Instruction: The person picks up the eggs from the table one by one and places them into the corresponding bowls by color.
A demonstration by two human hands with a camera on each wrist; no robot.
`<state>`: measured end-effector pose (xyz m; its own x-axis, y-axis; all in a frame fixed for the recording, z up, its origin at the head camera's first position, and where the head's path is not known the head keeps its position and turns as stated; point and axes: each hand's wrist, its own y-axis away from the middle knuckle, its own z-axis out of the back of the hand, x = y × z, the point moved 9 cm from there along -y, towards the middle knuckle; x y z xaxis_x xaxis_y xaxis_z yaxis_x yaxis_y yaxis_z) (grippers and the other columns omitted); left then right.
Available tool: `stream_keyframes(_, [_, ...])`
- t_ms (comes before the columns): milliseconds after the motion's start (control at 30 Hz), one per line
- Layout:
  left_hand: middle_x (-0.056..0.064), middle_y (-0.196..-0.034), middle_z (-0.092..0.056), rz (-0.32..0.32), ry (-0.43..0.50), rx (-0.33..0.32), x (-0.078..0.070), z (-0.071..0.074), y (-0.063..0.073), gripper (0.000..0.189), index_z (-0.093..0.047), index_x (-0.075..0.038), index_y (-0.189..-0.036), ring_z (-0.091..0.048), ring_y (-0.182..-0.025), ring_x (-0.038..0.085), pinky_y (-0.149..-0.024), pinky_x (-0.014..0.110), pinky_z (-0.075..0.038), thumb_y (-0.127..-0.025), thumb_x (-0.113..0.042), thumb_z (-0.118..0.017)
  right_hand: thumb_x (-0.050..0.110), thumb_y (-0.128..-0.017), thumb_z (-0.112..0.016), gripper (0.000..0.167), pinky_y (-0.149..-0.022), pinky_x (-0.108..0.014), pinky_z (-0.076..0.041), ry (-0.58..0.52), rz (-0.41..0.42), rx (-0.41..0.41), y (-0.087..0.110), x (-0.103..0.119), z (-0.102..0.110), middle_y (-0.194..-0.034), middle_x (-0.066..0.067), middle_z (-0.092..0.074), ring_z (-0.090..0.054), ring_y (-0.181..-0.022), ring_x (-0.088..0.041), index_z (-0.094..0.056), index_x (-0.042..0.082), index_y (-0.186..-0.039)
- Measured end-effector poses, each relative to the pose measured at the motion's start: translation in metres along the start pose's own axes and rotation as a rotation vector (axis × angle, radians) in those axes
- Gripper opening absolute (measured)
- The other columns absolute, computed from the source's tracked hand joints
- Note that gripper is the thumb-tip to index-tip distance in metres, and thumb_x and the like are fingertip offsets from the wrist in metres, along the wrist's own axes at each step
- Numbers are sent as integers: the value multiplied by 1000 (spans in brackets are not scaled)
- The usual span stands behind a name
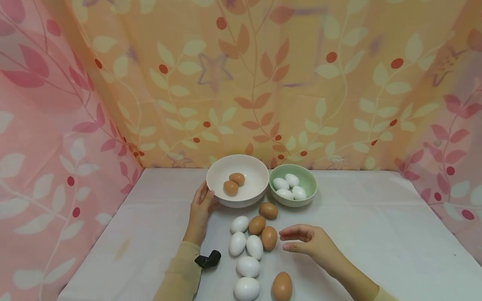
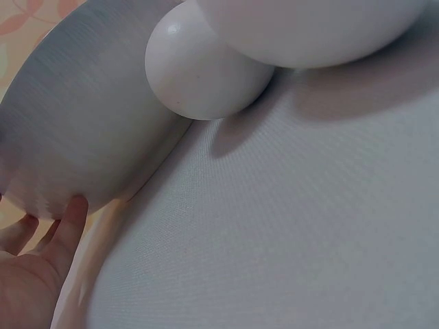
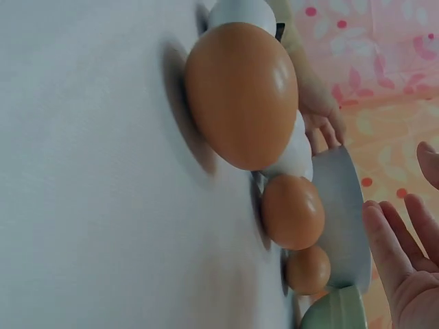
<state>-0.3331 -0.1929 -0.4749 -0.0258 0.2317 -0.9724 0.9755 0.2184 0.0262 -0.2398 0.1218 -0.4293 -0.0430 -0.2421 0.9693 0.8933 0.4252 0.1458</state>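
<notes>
My left hand [image 1: 201, 207] rests its fingers and thumb on the outer left side of a white bowl [image 1: 257, 193]. Two brown eggs [image 1: 230, 188] lie inside that bowl. In the left wrist view the fingertips touch the bowl's outer wall [image 2: 89, 103]. Just right of a brown egg [image 1: 269, 238] on the table is my right hand [image 1: 314, 244], empty, its thumb apart from its extended fingers. More brown eggs lie nearby, one [image 1: 268, 210] below the bowls and another [image 1: 282, 286] at the front. Several white eggs [image 1: 248, 266] form a rough column left of them.
A light green bowl [image 1: 311, 182] with several white eggs [image 1: 291, 180] stands right of the white bowl, close against it. White cloth covers the table [image 1: 376, 217]. Patterned curtains [image 1: 256, 83] hang behind and at both sides. A black device [image 1: 208, 260] sits at my left wrist.
</notes>
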Motion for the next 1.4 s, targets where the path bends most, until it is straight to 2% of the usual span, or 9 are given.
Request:
stream_keyframes(133, [2, -164, -29, 3, -6, -2, 1, 0, 0, 59, -32, -23, -155, -39, -145, 19, -112, 47, -44, -102, -26, -57, 18, -86, -76, 44, -85, -21, -56, -30, -9, 32, 5, -10, -3, -121, -20, -70, -68, -108, -10, -65, -3, -123])
stream_keyframes(367, [3, -164, -28, -1, -14, -5, 1, -1, 0, 58, -31, -21, -156, -39, -146, 20, -110, 45, -47, -103, -25, -55, 15, -88, -74, 42, -84, -21, -57, -46, -10, 149, 14, -20, -10, -121, -20, -69, -67, -107, -6, -63, -5, -124])
stream_keyframes(633, [1, -164, -29, 2, -14, -4, 0, -1, 1, 58, -32, -23, -155, -40, -144, 18, -111, 46, -46, -102, -26, -56, 15, -88, -75, 41, -85, -18, -55, -69, -10, 173, 23, -29, -13, -123, -20, -68, -66, -107, -1, -64, -4, -123])
stream_keyframes(933, [3, -164, -28, 3, -16, -10, 0, -1, 2, 58, -33, -22, -155, -40, -144, 22, -112, 46, -45, -102, -25, -56, 9, -81, -81, 55, -94, -20, -54, -201, 11, 333, 32, -40, -34, -127, -27, -64, -67, -111, -9, -58, -12, -126])
stream_keyframes(1133, [1, -164, -29, 8, 0, -11, 0, -1, 1, 57, -34, -23, -155, -41, -143, 18, -112, 46, -44, -102, -25, -57, 10, -82, -81, 56, -95, -21, -55, -203, -37, 353, 33, -47, -37, -127, -19, -66, -66, -115, -15, -57, -11, -128])
stream_keyframes(1400, [1, -163, -30, 1, 1, -8, 1, 0, 1, 58, -34, -23, -155, -42, -142, 18, -106, 38, -50, -102, -25, -57, 8, -84, -79, 54, -92, -18, -54, -193, 28, 398, 31, -46, -43, -125, -20, -65, -66, -109, -6, -56, -14, -127])
